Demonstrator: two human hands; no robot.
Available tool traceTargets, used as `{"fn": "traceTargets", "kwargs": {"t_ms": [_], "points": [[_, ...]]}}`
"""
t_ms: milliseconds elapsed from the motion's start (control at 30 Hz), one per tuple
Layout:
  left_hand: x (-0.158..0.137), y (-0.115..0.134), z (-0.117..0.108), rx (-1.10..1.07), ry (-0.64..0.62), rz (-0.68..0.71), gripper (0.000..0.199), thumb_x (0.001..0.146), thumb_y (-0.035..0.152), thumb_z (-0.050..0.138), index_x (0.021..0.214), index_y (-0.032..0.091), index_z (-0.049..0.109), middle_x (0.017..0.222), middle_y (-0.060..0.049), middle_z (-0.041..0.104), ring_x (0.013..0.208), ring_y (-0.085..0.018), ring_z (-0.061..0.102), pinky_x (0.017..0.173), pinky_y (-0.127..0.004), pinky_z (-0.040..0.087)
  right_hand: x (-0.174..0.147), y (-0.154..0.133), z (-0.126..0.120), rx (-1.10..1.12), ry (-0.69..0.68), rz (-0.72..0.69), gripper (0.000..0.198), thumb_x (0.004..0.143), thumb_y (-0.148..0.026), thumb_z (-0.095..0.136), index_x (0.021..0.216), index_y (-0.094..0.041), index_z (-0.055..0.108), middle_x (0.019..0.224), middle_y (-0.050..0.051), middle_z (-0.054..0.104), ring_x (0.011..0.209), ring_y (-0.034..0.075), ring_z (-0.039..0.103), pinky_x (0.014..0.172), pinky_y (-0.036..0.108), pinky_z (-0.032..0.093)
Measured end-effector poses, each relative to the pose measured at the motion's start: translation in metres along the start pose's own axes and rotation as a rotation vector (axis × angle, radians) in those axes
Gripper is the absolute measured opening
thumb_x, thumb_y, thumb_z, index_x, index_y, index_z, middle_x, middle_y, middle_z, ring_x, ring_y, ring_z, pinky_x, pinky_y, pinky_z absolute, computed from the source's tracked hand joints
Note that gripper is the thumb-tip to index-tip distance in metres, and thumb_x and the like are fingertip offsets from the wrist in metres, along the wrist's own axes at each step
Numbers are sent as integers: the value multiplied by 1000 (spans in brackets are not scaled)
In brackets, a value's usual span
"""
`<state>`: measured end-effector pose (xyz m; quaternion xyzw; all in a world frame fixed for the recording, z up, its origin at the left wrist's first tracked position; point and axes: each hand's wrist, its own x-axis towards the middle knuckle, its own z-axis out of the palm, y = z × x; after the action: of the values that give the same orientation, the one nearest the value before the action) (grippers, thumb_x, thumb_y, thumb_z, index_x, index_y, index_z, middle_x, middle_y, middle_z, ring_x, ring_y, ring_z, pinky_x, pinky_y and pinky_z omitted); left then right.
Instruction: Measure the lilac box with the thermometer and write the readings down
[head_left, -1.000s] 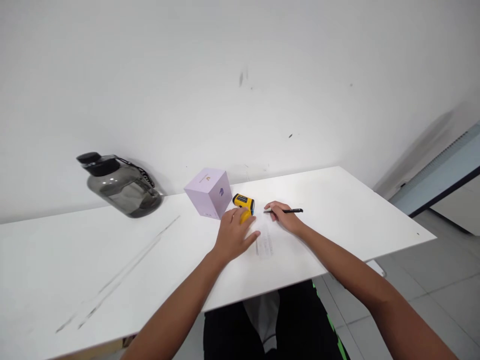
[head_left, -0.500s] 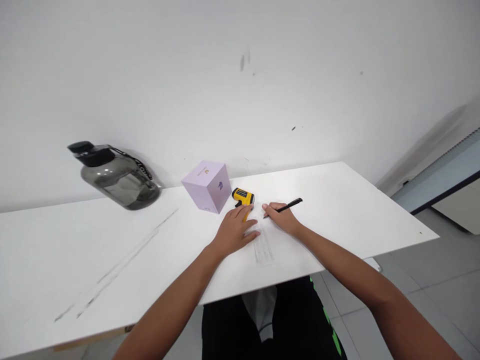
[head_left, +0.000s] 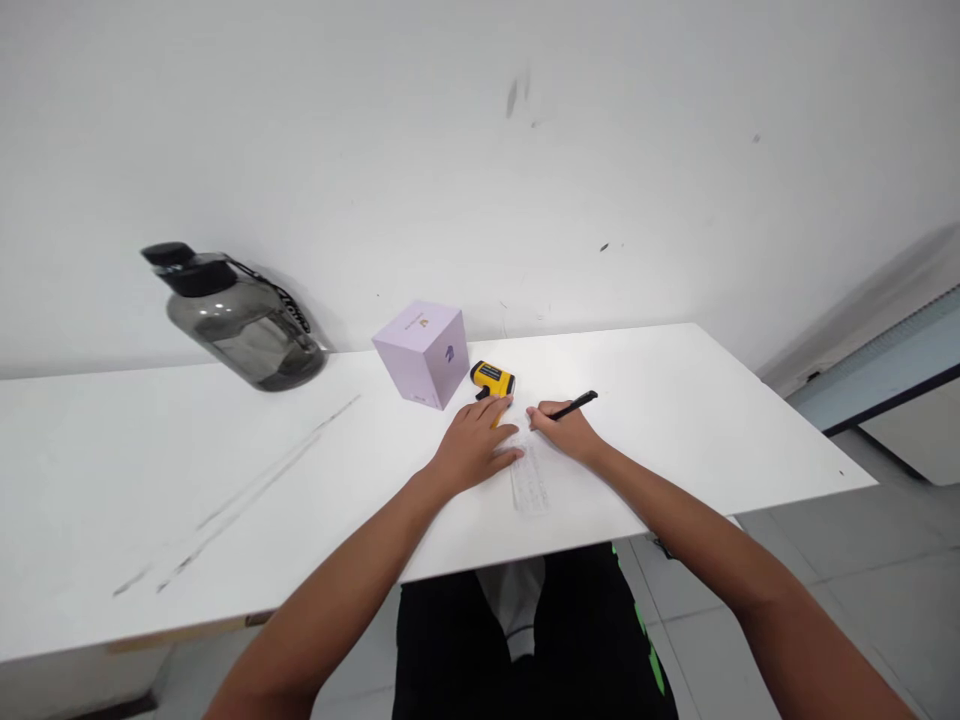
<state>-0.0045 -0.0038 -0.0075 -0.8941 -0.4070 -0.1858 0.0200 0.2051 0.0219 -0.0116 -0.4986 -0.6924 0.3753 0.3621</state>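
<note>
In my right hand (head_left: 564, 430) is a black pen (head_left: 574, 405), pinched between thumb and fingers with its tip low over a sheet of paper (head_left: 531, 485). Faint handwriting covers the part of the sheet nearest me. My left hand (head_left: 478, 445) lies with fingers spread on the sheet's left side, partly covering it. Just beyond the left fingertips rests a yellow and black infrared thermometer (head_left: 493, 380), its handle partly hidden by that hand. A lilac box (head_left: 421, 355) stands behind and to the left of the thermometer.
A large grey see-through water bottle (head_left: 244, 325) with a black lid stands at the back left by the wall. Dark scuff lines mark the white table (head_left: 225, 440). The table's front edge runs just above my lap, and its right end borders the tiled floor.
The view has shifted slightly, so the bottle, box and thermometer appear higher. My right hand and the pen have moved a little against the paper; my left hand stays spread on it.
</note>
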Motion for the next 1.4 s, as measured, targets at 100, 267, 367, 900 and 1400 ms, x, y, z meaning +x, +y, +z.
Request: {"fn": "traceTargets", "kwargs": {"t_ms": [100, 267, 367, 900, 1400], "points": [[0, 0, 0, 19, -9, 3, 34, 89, 48, 57, 110, 25, 71, 150, -11, 46, 136, -33, 44, 104, -50, 43, 0, -1, 0, -23, -9, -4, 34, 85, -40, 53, 57, -20, 59, 56, -1, 55, 60, 15, 49, 60, 29, 36], [0, -1, 2, 25, 2, 12, 35, 90, 49, 56, 111, 25, 70, 151, -11, 46, 136, -32, 44, 104, -49, 43, 0, -2, -1, 11, -40, 22, 33, 83, -40, 55, 58, -19, 61, 58, 0, 59, 61, 15, 51, 61, 29, 38], [-1, -1, 2, 29, -2, 16, 35, 90, 48, 56, 110, 24, 71, 151, -12, 45, 137, -33, 44, 104, -49, 43, 0, 0, -1, 24, -10, 25, 34, 83, -42, 54, 59, -19, 62, 61, 1, 62, 63, 15, 53, 62, 29, 39], [0, 3, -2, -5, -19, -8, 33, 89, 47, 57, 109, 23, 70, 150, -12, 46, 136, -33, 44, 103, -49, 43, 0, 1, -2, -4, -26, 27, 33, 82, -40, 53, 57, -19, 59, 59, 1, 60, 62, 15, 52, 61, 29, 38], [1, 2, -2, -13, -27, -49, 33, 87, 45, 61, 112, 25, 68, 150, -10, 47, 137, -33, 44, 102, -51, 46, 0, 3, 1, 25, 49, 13, 35, 85, -41, 53, 57, -20, 56, 58, 0, 58, 60, 14, 49, 60, 28, 38]]}}
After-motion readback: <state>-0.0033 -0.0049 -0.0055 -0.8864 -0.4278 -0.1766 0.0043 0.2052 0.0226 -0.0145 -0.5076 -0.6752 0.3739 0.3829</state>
